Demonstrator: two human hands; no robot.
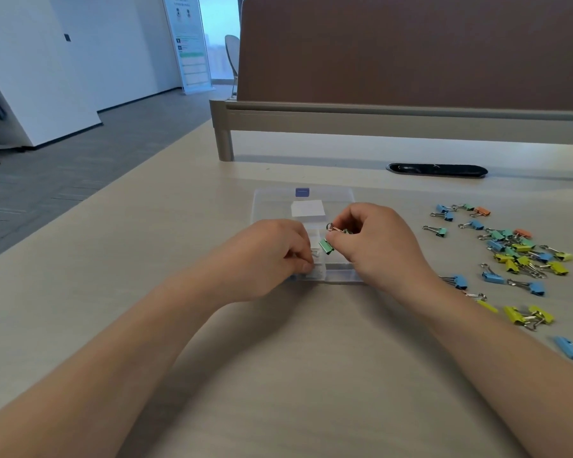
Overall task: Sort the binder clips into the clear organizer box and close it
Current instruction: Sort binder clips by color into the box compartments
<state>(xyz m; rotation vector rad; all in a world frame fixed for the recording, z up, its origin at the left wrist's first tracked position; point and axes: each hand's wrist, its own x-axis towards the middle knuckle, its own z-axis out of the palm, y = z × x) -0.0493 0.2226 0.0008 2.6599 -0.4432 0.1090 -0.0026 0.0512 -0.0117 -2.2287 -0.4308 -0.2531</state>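
Head view is showing the right hand (pixel 374 246) pinching a small green metal binder clip (pixel 326 246) between thumb and fingertips above the open clear plastic organizer box (pixel 343 276), while the left hand (pixel 272 256) is curling its fingers at the box's front-left corner, on what I cannot tell. The clip is looking light, stiff and slick, so its painted body, not its 2 loose wire handles, is seeming the surer hold.
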